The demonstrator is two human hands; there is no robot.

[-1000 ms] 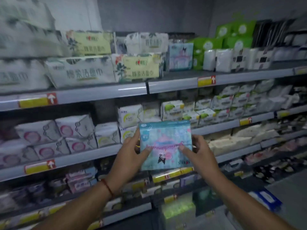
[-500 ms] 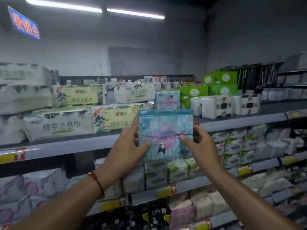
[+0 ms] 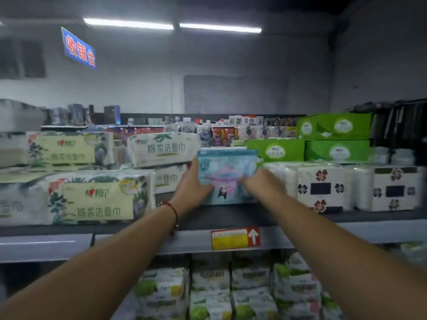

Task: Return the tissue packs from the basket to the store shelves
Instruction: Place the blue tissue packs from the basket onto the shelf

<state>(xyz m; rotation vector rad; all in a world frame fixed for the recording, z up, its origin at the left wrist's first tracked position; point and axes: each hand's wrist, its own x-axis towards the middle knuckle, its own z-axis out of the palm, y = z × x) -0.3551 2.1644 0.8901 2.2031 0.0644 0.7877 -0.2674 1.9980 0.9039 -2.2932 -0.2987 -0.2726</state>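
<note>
The blue tissue pack (image 3: 227, 176) stood upright on the top shelf (image 3: 231, 217), its lower edge on the dark shelf surface, with a small black cartoon figure printed on its front. The left hand (image 3: 190, 190) held the left side of this pack, the thumb pressed on the front face and the other fingers hidden behind the pack. The right hand (image 3: 262, 182) held the right side in the same way, thumb on the front, and the image was blurred there, so I cannot tell how the other fingers lay. A red cord bracelet (image 3: 172, 207) was on the left wrist.

Just left of the pack were white and green facial towel packs (image 3: 97, 196), stacked in two layers. Just right of the pack stood white packs with dark flower prints (image 3: 321, 187). Behind the pack and to its right were green boxes (image 3: 276, 150). Below the pack, on the shelf edge, was a red and yellow price label (image 3: 235, 238) with a white arrow. Under this label, the lower shelf held small green and white packs (image 3: 210, 289). Far above and left of the pack hung a blue sign (image 3: 78, 47) with red characters.
</note>
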